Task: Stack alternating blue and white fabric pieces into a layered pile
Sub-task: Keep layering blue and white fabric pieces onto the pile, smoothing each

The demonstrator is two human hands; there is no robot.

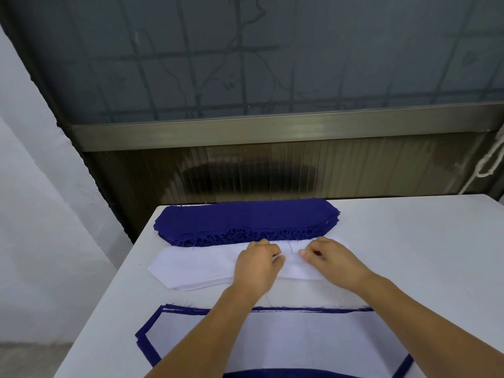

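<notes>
Item 1, centre-left of frame: white fabric stack [191, 266], a low pile of long pieces with angled ends. Long axis runs left to right across the frame; its right part is hidden under the hands.

Item 2, just above it: blue fabric stack [245, 222], same shape and same left-right axis, frayed lower edge touching or slightly overlapping the white stack's upper edge.

Item 3, lower frame: layered pile [300, 342], white piece on top with blue borders showing at its upper, left and right edges. Well apart from the two supply stacks, lying below them in the frame.

Item 4, centre: left hand [257, 264], fingers curled down onto the top of the white stack, thumb tip toward the middle. It appears to pinch the top white layer, though how many layers it has cannot be told.

Item 5, right of centre: right hand [331, 261], fingers likewise curled, thumb and forefinger tips pressed at the cloth just beside the left thumb.

Governing relation: both hands sit at the stack's middle, equally near. The layered pile lies directly below in the frame, so the piece would likely travel crosswise to its long axis, keeping its orientation.

Item 6: white table [409, 255], bearing all.
</notes>
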